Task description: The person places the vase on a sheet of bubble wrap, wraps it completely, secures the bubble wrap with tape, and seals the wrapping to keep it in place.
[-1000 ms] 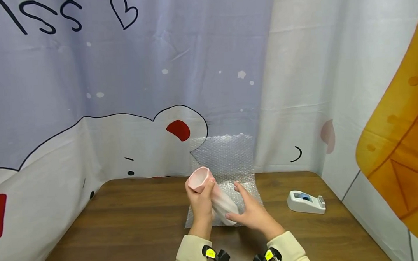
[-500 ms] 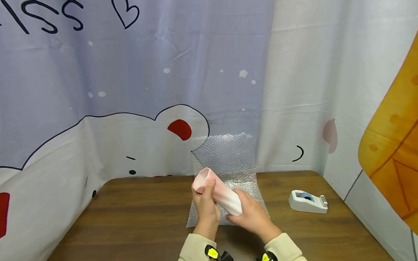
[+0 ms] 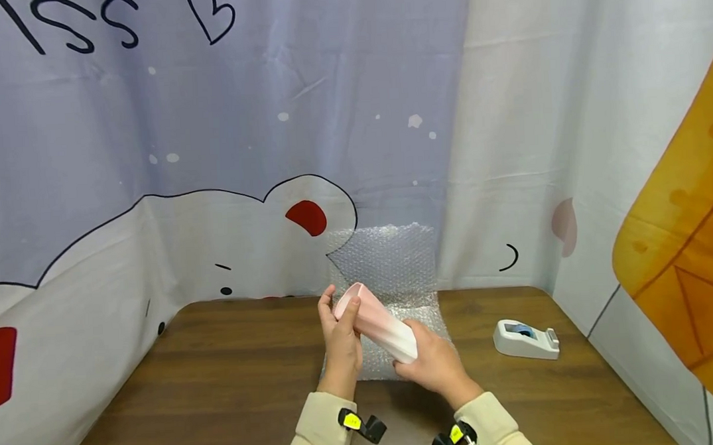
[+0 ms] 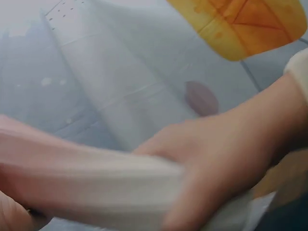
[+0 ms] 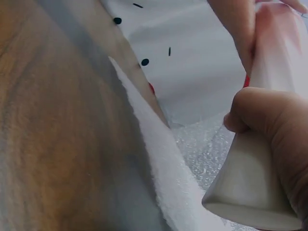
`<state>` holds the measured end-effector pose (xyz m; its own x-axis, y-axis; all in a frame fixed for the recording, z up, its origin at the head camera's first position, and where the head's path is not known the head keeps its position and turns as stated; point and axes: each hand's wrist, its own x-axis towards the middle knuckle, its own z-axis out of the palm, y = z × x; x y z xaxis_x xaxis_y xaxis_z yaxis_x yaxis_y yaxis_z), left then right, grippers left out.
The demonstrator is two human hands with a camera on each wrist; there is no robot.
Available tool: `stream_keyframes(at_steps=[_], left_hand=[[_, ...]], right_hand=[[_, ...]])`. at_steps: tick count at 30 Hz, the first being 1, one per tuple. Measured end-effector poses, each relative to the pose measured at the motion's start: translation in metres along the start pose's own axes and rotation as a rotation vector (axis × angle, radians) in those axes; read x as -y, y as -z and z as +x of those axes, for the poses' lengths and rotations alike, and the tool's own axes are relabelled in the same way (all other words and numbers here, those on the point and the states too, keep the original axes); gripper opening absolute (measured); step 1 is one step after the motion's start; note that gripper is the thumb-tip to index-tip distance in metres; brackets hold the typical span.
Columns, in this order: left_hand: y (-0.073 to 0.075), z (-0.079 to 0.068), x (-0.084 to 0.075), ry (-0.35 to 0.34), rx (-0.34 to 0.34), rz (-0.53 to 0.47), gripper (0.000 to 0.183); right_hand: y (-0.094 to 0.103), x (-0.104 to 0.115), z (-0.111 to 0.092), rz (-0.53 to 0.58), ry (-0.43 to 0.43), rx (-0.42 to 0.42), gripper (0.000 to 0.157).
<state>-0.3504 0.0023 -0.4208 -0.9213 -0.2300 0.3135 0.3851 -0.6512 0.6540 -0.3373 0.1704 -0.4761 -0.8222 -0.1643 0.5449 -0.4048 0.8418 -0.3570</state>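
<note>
A pink-and-white vase [image 3: 380,321] is held aslant between two hands above a wood-grained counter [image 3: 249,366], its open pink mouth pointed toward 10 o'clock and its white base toward 4 o'clock in the head view. The base end is gripped by the right hand [image 3: 437,364], set at the vase's 4 o'clock, with the thumb laid across the white wall in the right wrist view. The pink end is met by the left hand [image 3: 342,346] at 8 o'clock; its thumb is placed against the wall near the rim, and one finger is raised straight beside the mouth. How firmly the rim is held by that half-open hand cannot be told, as the far fingers are hidden. A sheet of bubble wrap [image 3: 388,264] is spread behind and beneath the vase, its far part raised toward 12 o'clock before a printed curtain [image 3: 221,135]. A white tape dispenser [image 3: 524,342] is seen well apart at 3 o'clock.
</note>
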Motion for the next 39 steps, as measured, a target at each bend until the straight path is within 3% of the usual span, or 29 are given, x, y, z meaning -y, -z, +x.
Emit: stream_keyframes(at_steps=[3,5,8,11,13,16,18,20,26,33,39], left_hand=[[0.011,0.007,-0.011,-0.010,0.102,0.095,0.067],[0.019,0.012,-0.018,-0.024,0.177,0.218,0.070],[0.029,0.018,-0.031,-0.066,0.294,0.501,0.075],[0.034,0.024,-0.044,-0.151,0.441,0.912,0.088],[0.032,0.029,-0.050,-0.274,0.568,1.226,0.099],[0.024,0.034,-0.053,-0.525,0.745,1.659,0.112],[0.018,0.036,-0.052,-0.670,0.832,1.853,0.114],[0.012,0.035,-0.048,-0.753,0.888,1.981,0.115],[0.000,0.031,-0.035,-0.839,0.962,2.137,0.115],[-0.002,0.029,-0.025,-0.802,0.929,2.171,0.110],[0.006,0.031,-0.019,-0.830,0.934,2.080,0.068]], right_hand=[[0.003,-0.001,0.001,-0.038,-0.010,-0.002,0.072],[0.003,-0.002,0.000,-0.054,-0.021,0.016,0.071],[0.003,-0.002,-0.004,-0.063,-0.028,0.057,0.069],[0.003,-0.002,-0.005,-0.078,-0.017,0.084,0.065],[0.005,-0.004,-0.002,-0.101,0.002,0.083,0.064],[0.012,-0.008,0.005,-0.160,0.051,0.070,0.067],[0.017,-0.011,0.012,-0.200,0.090,0.069,0.070],[0.022,-0.014,0.018,-0.234,0.127,0.071,0.072],[0.032,-0.020,0.030,-0.317,0.192,0.107,0.074],[0.036,-0.021,0.035,-0.364,0.242,0.126,0.076],[0.040,-0.022,0.040,-0.382,0.307,0.105,0.074]])
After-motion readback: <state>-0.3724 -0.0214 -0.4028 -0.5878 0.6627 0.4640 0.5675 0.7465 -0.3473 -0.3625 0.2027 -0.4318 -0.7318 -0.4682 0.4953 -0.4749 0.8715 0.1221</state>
